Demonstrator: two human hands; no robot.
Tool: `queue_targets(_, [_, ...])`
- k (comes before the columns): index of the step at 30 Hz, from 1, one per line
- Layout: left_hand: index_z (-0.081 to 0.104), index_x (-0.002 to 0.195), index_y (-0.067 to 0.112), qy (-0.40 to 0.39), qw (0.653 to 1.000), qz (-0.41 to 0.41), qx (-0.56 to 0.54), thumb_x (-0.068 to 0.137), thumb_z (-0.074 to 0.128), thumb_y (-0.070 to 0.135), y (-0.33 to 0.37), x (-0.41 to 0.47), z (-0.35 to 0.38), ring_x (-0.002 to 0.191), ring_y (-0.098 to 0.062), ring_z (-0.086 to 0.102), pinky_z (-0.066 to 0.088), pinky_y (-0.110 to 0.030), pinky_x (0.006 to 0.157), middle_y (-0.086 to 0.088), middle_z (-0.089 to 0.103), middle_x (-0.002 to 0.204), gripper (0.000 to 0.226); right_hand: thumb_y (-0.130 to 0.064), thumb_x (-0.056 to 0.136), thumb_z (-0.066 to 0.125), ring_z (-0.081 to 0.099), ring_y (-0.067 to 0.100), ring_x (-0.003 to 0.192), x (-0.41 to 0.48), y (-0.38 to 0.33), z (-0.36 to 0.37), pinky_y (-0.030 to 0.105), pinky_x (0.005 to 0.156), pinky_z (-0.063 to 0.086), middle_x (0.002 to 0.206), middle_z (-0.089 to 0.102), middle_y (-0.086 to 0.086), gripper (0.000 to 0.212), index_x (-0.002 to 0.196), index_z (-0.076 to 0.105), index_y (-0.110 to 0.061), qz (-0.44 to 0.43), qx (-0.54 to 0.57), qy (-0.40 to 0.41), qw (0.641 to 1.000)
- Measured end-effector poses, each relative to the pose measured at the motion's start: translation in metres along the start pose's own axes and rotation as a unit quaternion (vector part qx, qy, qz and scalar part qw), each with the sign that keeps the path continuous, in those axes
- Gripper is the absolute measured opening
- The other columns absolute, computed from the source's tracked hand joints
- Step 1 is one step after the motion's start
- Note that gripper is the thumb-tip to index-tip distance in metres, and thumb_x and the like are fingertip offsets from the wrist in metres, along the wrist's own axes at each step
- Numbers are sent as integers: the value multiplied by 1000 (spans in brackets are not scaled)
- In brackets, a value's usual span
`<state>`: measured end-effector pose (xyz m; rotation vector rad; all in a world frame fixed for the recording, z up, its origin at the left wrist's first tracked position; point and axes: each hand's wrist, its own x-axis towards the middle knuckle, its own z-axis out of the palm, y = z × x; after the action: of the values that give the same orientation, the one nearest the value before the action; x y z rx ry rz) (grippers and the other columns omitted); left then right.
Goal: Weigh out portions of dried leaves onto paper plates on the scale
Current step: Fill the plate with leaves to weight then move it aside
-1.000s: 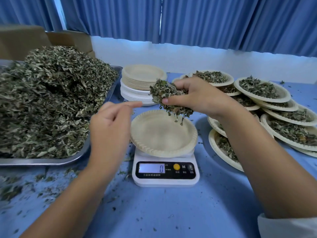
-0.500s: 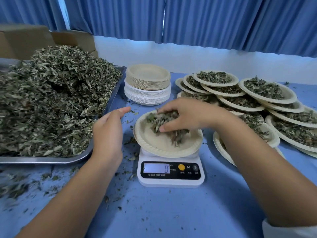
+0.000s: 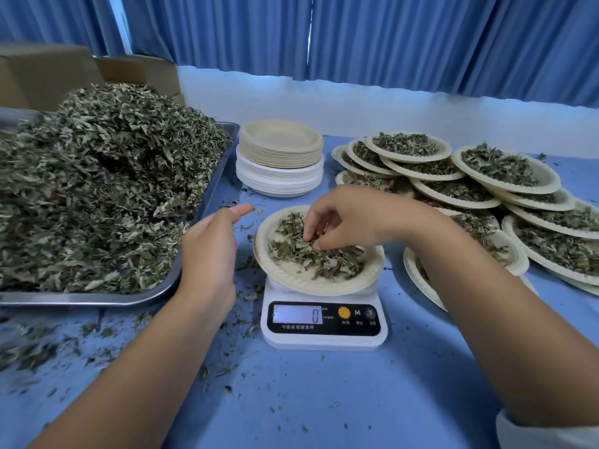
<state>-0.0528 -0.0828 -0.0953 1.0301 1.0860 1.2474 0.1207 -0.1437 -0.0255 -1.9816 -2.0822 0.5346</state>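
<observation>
The right hand (image 3: 350,218) is reaching over the paper plate (image 3: 291,280) with its fingers curled downward, thumb and fingertips pinching into the portion of leaves (image 3: 324,259) lying on that plate. The left hand (image 3: 210,251) is hovering just to the left of the plate, holding nothing, its fingers relaxed and the forefinger pointing away from the person. The plate is sitting on the white scale (image 3: 324,340), whose display (image 3: 296,314) is showing 0. A white sleeve (image 3: 547,432) is showing at the right forearm, low in the corner. The scale is standing on the blue bench (image 3: 324,403), and leaf crumbs (image 3: 32,350) are lying scattered on the bench to the left and in front of it. Further left, a metal tray (image 3: 97,299) is carrying a big heap of dried leaves (image 3: 97,189). Behind the scale, a stack of empty plates (image 3: 280,157) is standing beside the tray's far corner. To the right, filled plates (image 3: 505,170) are lying overlapped in layers. Cardboard boxes (image 3: 48,72) are standing behind the tray, and a blue curtain (image 3: 389,37) is hanging along the back.
</observation>
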Motion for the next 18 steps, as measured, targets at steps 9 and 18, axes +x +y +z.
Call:
queue_targets(9, [74, 86, 27, -10, 999, -18, -41, 87, 60, 24, -1, 4, 4, 65, -8, 47, 36, -27, 71, 8, 49, 73, 14, -17, 86, 71, 54, -14, 61, 3, -1, -5, 1, 61, 38, 82, 69, -9, 6, 91, 73, -16, -39, 83, 135, 987])
queue_targets(18, [63, 113, 14, -10, 989, -96, -108, 97, 42, 13, -3, 13, 7, 87, -3, 61, 42, -15, 68, 4, 65, 99, 27, -4, 84, 67, 55, -1, 69, 58, -56, -6, 12, 72, 44, 90, 71, 1, 13, 95, 73, -9, -118, 37, 125, 984])
